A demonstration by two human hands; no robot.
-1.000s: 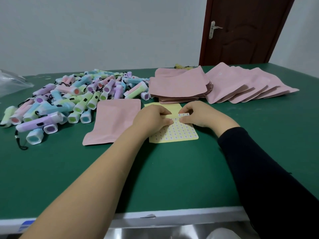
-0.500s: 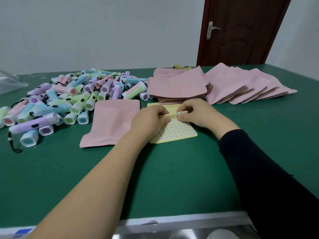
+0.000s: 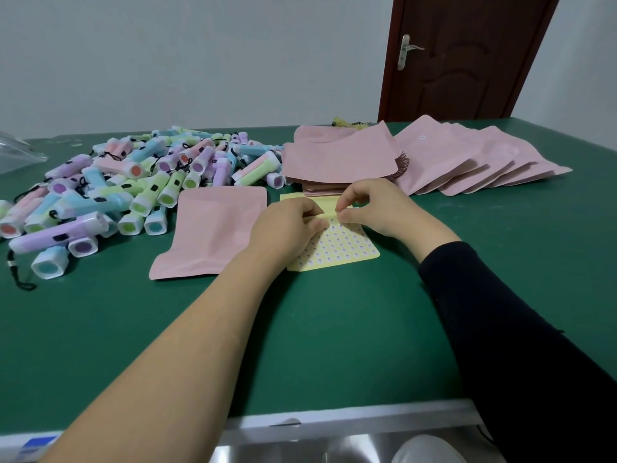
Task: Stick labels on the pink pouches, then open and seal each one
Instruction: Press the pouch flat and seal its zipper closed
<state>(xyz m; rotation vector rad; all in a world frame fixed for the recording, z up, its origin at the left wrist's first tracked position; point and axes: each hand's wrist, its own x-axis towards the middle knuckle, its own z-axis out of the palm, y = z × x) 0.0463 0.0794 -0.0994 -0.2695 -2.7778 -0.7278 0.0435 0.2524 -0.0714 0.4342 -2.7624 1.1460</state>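
Left grip [image 3: 287, 225] and right grip [image 3: 377, 208] pinch the label sheet [image 3: 340, 248] on the green counter [image 3: 334, 345].
Far left of them, a heap of pastel torches [image 3: 133, 182]; just left of the left grip, one flat pink pouch [image 3: 213, 232]; both hold the sheet's curled top edge; behind the right grip, more pink pouches [image 3: 467, 158] lie stacked and fanned.

Near half of the table [image 3: 334, 345] is wide open green. Far side's packed: torch pile [image 3: 133, 182] left, pouch stacks [image 3: 467, 155] right, touching (a loose pouch [image 3: 213, 228] and sheet [image 3: 337, 248] lie flat in front).
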